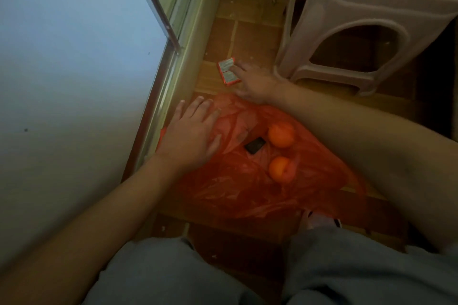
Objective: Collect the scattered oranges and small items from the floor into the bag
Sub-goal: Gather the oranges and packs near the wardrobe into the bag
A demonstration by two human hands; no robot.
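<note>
A: Far left?
B: Big pale panel (62, 82) w/ a metal rail (158, 10) along its edge; cut off top & left, can't tell what it belongs to.

A: Left hand?
B: Left hand (190, 131) lies palm down, fingers straight & spread, on the left edge of the orange plastic bag (235, 186). Holds nothing, just presses the film flat. Thumb side partly hidden by the bag's folds.

A: In the bag?
B: Two oranges (281, 136), one behind the other (279, 168), toward the bag's right-center. Just left of them a small dark flat thing (255, 145); too dim to say what. Bag's near edge runs under the person's knees, so its opening isn't clear.

A: Still on the floor?
B: Two small red-edged boxes (228, 70) side by side on the tile floor (247, 37), just beyond the bag, print blurred.

A: Right hand?
B: Right hand (252, 82) reaches over the bag, fingertips touching the boxes' right side. Fingers look fairly straight, but the view is blurred there, so can't tell if it pinches them.

A: Far right?
B: Pale plastic stool (359, 32), top cut off, legs on the tile. Bottom: grey trouser knees (347, 267), & something pale by the bag's near edge, unclear.
</note>
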